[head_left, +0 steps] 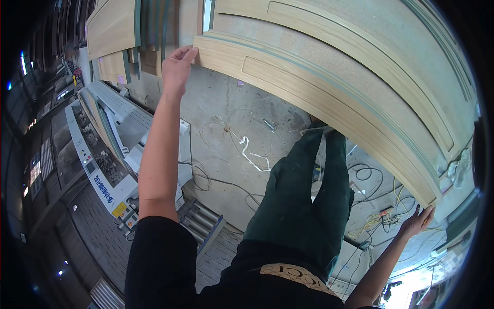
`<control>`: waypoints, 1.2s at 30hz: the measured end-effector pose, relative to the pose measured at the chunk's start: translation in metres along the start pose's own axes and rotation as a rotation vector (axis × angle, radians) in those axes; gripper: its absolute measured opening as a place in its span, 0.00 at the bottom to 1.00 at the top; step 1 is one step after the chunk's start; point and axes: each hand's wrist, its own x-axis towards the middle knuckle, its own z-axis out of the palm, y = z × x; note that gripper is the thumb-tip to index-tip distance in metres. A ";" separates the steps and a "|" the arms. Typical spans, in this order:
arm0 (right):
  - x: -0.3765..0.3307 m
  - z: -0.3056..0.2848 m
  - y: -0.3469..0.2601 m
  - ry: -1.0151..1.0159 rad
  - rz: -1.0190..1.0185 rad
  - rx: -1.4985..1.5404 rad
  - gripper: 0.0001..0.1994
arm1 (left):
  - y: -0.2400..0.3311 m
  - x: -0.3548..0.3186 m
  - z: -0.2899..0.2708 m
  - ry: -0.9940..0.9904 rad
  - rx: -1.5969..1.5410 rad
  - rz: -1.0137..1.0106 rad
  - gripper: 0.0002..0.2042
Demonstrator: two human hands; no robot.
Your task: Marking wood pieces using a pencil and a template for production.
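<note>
A long, light wood-grain panel (314, 95) with a routed groove outline and a greenish edge lies across in front of me, along the near side of a stack. At its left end, my left hand (178, 66) is closed, with thumb and fingers pinching the corner. The far right end is at my right hand (416, 222), whose fingers are bent around the lower corner; part of that grip is hard to make out. Behind it, a second similar panel (355, 49) lies on a pale board surface (293, 36).
More wood panels (112, 31) stand at the upper left. A white-grey machine (103, 180) with a roller conveyor (200, 219) is on my left. Loose cables (386, 216) and a white strip (252, 154) lie on the concrete floor around my legs. Crumpled clear plastic (459, 167) sits at the right.
</note>
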 end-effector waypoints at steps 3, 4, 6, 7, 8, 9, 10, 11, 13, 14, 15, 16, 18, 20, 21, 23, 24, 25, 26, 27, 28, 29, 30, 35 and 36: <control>0.001 -0.001 -0.002 0.023 0.020 0.047 0.24 | 0.004 0.005 -0.007 -0.083 0.004 -0.031 0.15; 0.001 0.000 -0.002 0.024 0.019 0.048 0.24 | 0.005 0.007 -0.010 -0.084 0.004 -0.030 0.15; -0.001 0.003 -0.003 0.035 0.019 0.030 0.24 | 0.007 0.010 -0.012 -0.115 0.046 -0.007 0.16; -0.002 0.004 -0.004 0.036 0.019 0.031 0.24 | 0.007 0.012 -0.011 -0.116 0.045 -0.006 0.16; -0.002 0.004 -0.006 0.039 0.030 0.028 0.23 | 0.010 0.011 -0.003 -0.039 0.108 0.110 0.15; -0.001 0.004 -0.007 0.039 0.042 0.030 0.23 | 0.016 0.010 0.003 0.044 0.172 0.228 0.15; -0.001 0.003 -0.007 0.038 0.039 0.029 0.23 | 0.021 0.010 0.012 0.045 0.169 0.227 0.15; -0.002 0.004 -0.007 0.018 0.015 -0.011 0.23 | 0.027 0.012 0.023 0.132 0.321 0.477 0.14; -0.002 0.004 -0.005 -0.004 -0.017 -0.053 0.24 | 0.042 0.012 0.046 0.225 0.469 0.722 0.13; -0.002 0.002 -0.006 0.000 -0.005 -0.045 0.24 | 0.051 0.010 0.059 0.139 0.492 0.790 0.12; -0.001 0.000 -0.004 0.004 0.006 -0.034 0.23 | 0.056 0.009 0.069 0.053 0.514 0.859 0.12; 0.000 -0.002 -0.003 0.002 -0.002 -0.035 0.23 | 0.058 0.005 0.077 0.058 0.509 0.855 0.12; 0.001 -0.003 -0.001 -0.068 -0.059 -0.102 0.23 | 0.057 0.002 0.083 -0.160 0.521 0.800 0.19; 0.003 -0.001 0.001 -0.018 -0.007 -0.034 0.22 | 0.054 0.000 0.085 -0.129 0.584 0.821 0.20; 0.002 0.000 0.002 -0.033 -0.019 -0.024 0.22 | 0.052 -0.001 0.086 -0.104 0.650 0.846 0.21; 0.002 -0.002 0.004 -0.044 -0.038 -0.030 0.23 | 0.053 -0.005 0.093 -0.100 0.667 0.768 0.21; 0.003 -0.005 0.004 -0.052 -0.074 -0.072 0.22 | 0.058 -0.012 0.096 -0.098 0.687 0.692 0.22; 0.004 -0.008 0.004 -0.061 -0.111 -0.114 0.22 | 0.064 -0.018 0.099 -0.108 0.673 0.683 0.22; 0.002 -0.004 0.000 -0.064 -0.113 -0.125 0.22 | 0.075 -0.025 0.095 -0.120 0.714 0.674 0.16; 0.000 0.002 -0.004 -0.042 -0.063 -0.057 0.23 | 0.079 -0.028 0.093 -0.133 0.752 0.666 0.11; -0.003 0.006 -0.009 -0.018 -0.013 0.012 0.23 | 0.071 -0.023 0.094 -0.139 0.744 0.659 0.11; 0.000 0.004 -0.008 -0.027 -0.001 0.053 0.25 | 0.065 -0.016 0.092 -0.084 0.726 0.673 0.15; 0.000 0.005 -0.008 -0.022 -0.010 0.042 0.25 | 0.060 -0.011 0.093 -0.035 0.705 0.687 0.20; -0.004 0.004 -0.010 -0.005 0.065 0.050 0.26 | 0.054 -0.006 0.094 -0.039 0.712 0.793 0.18; -0.003 0.005 -0.010 -0.008 0.097 0.067 0.26 | 0.055 -0.006 0.094 -0.036 0.688 0.797 0.19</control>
